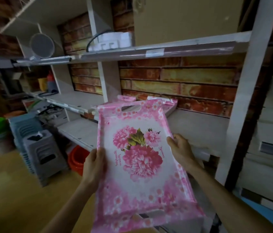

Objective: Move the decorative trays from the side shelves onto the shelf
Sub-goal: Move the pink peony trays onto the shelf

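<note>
Trouble could come from the light grip: the left hand (94,163) and right hand (180,149) only pinch the long edges of the pink floral tray (140,163) with curled fingers, above the shelf (198,126), so it might tip into the trays leaning at the back (164,105). Its near end is cut off; the printed script is unreadable.

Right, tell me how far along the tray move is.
Looks done: at least one pink tray already lies on the shelf against the brick-pattern wall. In hand: the left hand and right hand grip the long edges of a floral tray, held in front of that shelf. Left: setting it down; any trays remaining on the side shelves are out of view.
</note>
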Demonstrator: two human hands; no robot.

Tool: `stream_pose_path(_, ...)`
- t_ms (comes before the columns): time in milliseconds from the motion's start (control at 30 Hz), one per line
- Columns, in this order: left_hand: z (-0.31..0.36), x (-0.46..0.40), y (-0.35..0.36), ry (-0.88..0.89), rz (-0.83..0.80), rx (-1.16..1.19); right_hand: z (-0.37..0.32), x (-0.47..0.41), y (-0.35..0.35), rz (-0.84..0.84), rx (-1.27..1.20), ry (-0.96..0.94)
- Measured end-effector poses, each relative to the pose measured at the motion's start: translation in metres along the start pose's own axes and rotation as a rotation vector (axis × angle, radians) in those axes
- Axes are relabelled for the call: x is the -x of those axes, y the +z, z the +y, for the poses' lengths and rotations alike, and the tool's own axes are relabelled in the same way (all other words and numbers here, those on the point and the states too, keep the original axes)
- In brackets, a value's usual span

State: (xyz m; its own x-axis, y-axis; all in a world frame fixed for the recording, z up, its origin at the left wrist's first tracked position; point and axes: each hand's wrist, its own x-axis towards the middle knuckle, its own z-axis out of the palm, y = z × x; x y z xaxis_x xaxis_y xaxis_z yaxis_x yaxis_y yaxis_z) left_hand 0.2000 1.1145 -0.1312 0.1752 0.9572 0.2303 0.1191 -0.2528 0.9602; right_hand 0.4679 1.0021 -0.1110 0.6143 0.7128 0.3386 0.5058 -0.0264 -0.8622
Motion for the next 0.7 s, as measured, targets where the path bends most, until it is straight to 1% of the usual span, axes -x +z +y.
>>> stream_pose_path(233,-0.023,-0.044,-0.041,-0.016,0.042,0.048,-0.019,-0.037,0.067,-0.063,-0.010,-0.046)
stream_pose_path(367,-0.032,-0.080,-0.050,-0.013,0.037,0.070,-0.018,-0.068,0.100,-0.097,-0.013,-0.028)
stream_pose_path(567,-0.039,-0.164,-0.048,-0.023,0.043,0.076,-0.024,-0.136,0.140,-0.081,-0.039,-0.054)
stream_pose_path(700,-0.035,-0.228,-0.042,-0.027,-0.007,0.075,-0.030,-0.192,0.160,-0.041,-0.048,-0.055)
